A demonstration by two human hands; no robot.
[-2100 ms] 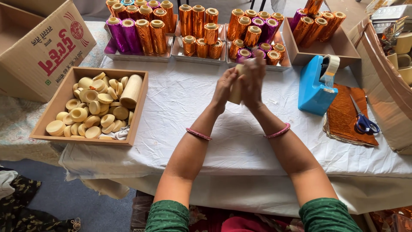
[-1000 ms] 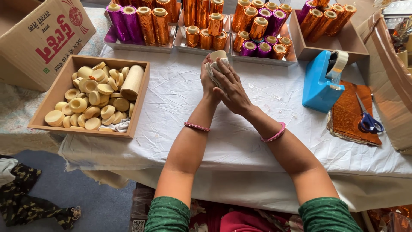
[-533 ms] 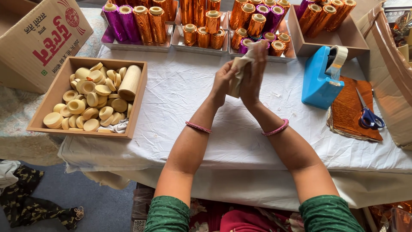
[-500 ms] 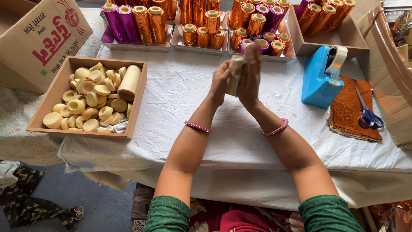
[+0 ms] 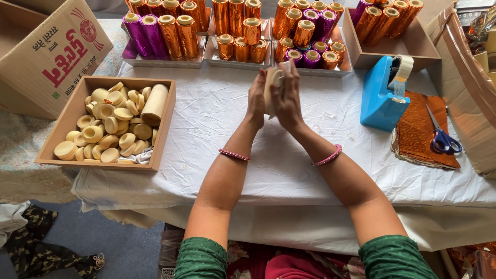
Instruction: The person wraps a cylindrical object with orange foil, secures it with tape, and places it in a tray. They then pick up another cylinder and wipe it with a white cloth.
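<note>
My left hand (image 5: 257, 101) and right hand (image 5: 287, 101) press a cream roll (image 5: 272, 89) between them, fingers flat against it. The blue tape dispenser (image 5: 381, 95) stands just right of my hands.

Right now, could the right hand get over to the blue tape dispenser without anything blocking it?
Probably yes. The right hand is pressed with the left hand around a cream roll, but only bare white cloth lies between it and the blue tape dispenser.
</note>
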